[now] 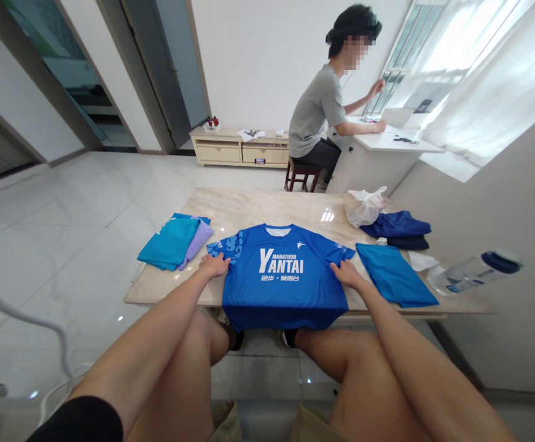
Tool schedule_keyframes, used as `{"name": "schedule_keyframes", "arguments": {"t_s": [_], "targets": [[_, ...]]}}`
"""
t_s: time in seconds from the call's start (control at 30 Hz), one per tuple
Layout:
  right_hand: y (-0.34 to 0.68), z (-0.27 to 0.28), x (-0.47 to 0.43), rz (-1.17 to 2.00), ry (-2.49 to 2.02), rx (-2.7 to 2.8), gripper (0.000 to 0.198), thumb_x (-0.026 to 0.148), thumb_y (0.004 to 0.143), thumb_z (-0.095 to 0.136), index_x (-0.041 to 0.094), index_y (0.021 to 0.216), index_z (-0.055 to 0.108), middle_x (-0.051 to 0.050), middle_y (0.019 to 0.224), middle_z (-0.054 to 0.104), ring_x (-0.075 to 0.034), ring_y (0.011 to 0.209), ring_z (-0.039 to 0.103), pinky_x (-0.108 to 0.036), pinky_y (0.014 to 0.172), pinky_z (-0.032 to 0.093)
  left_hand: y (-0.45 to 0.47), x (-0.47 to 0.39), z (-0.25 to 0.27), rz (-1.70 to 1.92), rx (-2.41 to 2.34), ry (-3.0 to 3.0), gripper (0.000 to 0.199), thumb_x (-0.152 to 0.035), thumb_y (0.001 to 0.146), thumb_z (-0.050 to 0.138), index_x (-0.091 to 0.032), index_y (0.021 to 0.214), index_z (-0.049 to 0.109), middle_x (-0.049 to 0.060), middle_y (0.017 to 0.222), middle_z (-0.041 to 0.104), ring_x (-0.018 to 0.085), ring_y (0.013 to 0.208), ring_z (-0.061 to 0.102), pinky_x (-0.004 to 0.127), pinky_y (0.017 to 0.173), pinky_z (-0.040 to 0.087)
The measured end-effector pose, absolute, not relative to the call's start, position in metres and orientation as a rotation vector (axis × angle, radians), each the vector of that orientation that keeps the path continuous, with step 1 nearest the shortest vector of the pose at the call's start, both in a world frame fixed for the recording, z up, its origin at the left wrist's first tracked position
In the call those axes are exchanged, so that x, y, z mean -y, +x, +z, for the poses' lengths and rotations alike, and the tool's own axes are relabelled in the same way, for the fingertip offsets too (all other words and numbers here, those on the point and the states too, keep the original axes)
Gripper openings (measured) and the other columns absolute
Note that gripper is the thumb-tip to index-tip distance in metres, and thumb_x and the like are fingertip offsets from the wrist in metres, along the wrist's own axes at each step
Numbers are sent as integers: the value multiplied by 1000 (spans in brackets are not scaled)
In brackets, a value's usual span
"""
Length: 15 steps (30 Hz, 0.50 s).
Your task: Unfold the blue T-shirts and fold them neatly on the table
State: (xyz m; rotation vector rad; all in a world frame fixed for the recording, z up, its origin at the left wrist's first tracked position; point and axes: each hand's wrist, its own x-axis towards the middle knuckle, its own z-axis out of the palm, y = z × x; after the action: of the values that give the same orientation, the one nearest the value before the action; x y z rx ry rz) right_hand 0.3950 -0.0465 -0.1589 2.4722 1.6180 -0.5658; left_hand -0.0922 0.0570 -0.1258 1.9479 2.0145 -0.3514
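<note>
A blue short-sleeved T-shirt with white "Marathon Yantai" lettering lies face up across the marble-look table, collar pointing away from me. Its lower part hangs over the near edge, between my knees. My left hand pinches the cloth under the left sleeve, which has a lighter wave pattern. On the other side, my right hand grips the shirt beneath the right sleeve. Both hands are closed, though the fingertips are partly hidden. Just right of my right hand lies a folded blue garment.
Folded teal cloth and purple cloth lie at left. At right are a white plastic bag, navy clothes and a clear bottle. Beyond, a person sits at a white desk near a low cabinet.
</note>
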Motion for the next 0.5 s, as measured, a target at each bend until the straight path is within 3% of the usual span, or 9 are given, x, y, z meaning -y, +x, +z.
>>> {"name": "schedule_keyframes", "arguments": {"t_s": [0.13, 0.33, 0.5], "targets": [[391, -151, 43, -548, 2541, -1620, 71, 44, 116, 28, -4, 158, 59, -30, 172, 48, -35, 166, 39, -40, 135, 29, -85, -53, -123, -327, -1988, 1947, 71, -60, 109, 40, -15, 158, 63, 26, 175, 49, 44, 162, 47, 53, 123, 47], [397, -133, 38, -444, 2714, -1574, 69, 35, 114, 23, -3, 155, 62, -28, 165, 56, -35, 162, 42, -37, 135, 30, -80, -58, -120, -238, -2028, 1903, 72, -60, 113, 35, -10, 159, 59, 27, 181, 37, 42, 160, 49, 49, 125, 46], [396, -127, 39, -436, 2763, -1539, 64, 29, 110, 31, -6, 148, 68, -32, 147, 68, -41, 154, 51, -45, 132, 36, -81, -62, -115, -110, -2040, 1863, 66, -57, 113, 40, -8, 150, 63, 27, 174, 48, 40, 157, 53, 44, 127, 45]]}}
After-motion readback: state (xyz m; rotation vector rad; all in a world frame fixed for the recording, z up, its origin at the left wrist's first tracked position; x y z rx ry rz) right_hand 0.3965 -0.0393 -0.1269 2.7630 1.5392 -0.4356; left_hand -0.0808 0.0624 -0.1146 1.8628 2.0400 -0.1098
